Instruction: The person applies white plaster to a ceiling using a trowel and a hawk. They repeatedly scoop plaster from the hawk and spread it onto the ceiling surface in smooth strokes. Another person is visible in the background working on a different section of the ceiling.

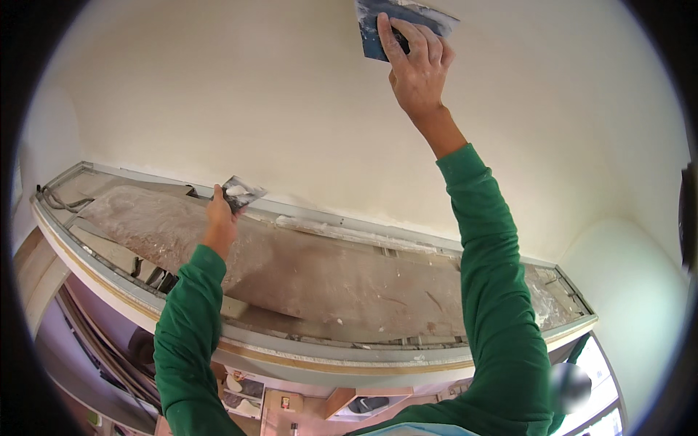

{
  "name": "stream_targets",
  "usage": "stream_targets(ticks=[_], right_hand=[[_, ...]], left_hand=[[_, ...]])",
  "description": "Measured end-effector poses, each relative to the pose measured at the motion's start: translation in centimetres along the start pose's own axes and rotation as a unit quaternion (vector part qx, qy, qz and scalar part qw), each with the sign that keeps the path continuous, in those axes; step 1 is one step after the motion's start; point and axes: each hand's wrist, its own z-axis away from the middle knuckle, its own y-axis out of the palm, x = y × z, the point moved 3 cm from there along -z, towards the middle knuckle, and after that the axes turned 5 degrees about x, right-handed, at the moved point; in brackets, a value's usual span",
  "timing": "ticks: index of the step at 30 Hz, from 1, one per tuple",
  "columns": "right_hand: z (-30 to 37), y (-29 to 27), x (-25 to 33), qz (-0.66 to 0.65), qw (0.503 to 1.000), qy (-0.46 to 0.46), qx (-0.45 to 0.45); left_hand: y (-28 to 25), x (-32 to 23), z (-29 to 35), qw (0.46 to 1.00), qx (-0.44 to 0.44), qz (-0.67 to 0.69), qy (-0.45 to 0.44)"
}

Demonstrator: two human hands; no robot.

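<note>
My right hand (420,69) is raised high, its fingers closed on a wide putty knife (373,43) with a dark blade. White filler shows along the knife's upper edge, which lies against or very near the pale wall (305,94). Lower and to the left, my left hand (222,211) grips a smaller putty knife (243,192) with white filler on its blade. That smaller knife is held above the back edge of a long recess. Its handle is mostly hidden by my fingers. Both sleeves are green.
Below my arms runs a long framed recess, its front rim (349,356) pale, with a dusty plastic sheet (342,280) inside. Cables (62,200) lie at its left end. Lower down are shelves with shoes (368,405), and a blurred round object (571,387) at right.
</note>
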Motion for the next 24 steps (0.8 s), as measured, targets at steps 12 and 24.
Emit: stream_targets(ticks=[12, 24], right_hand=[[2.2, 6.2, 0.7, 0.071, 0.996, -0.003, 0.053], [-2.0, 3.2, 3.2, 0.024, 0.999, 0.002, -0.031]], left_hand=[[2.5, -1.2, 2.1, 1.000, 0.009, 0.018, 0.007], [3.5, -2.2, 3.2, 0.999, -0.004, 0.034, 0.016]])
